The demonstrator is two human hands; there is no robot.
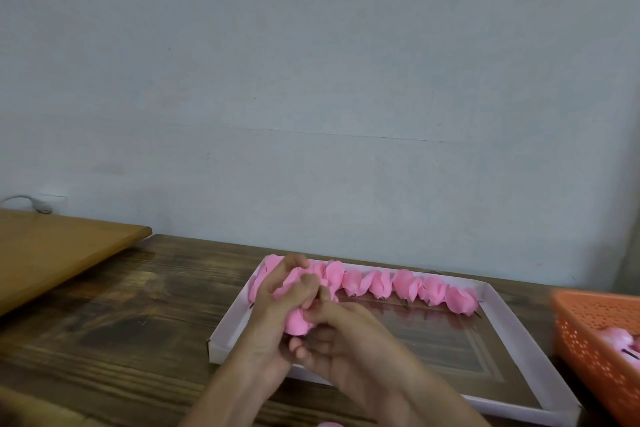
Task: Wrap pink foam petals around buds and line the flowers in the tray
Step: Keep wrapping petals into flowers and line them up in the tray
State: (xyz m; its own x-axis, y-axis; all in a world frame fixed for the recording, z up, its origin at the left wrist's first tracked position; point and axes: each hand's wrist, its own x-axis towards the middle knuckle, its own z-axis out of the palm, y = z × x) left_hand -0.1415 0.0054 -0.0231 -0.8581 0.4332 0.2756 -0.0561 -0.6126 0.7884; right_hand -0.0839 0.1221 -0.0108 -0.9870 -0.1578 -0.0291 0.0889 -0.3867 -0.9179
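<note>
Both hands meet over the near left part of the white cardboard tray (504, 319). My left hand (277, 315) and my right hand (349, 340) hold one pink foam flower (298, 322) between them, fingers curled round its petals. The bud inside is hidden by petals and fingers. Along the tray's far edge lies a row of several finished pink flowers (405, 284), dark stem tips pointing toward me. The row's left end is partly hidden behind my left hand.
An orange perforated basket (588, 340) at the right edge holds pink pieces (620, 340). A light wooden board (52, 253) lies at the far left on the dark wooden table (121, 315). A bit of pink foam (329, 424) shows at the bottom edge. A pale wall stands behind.
</note>
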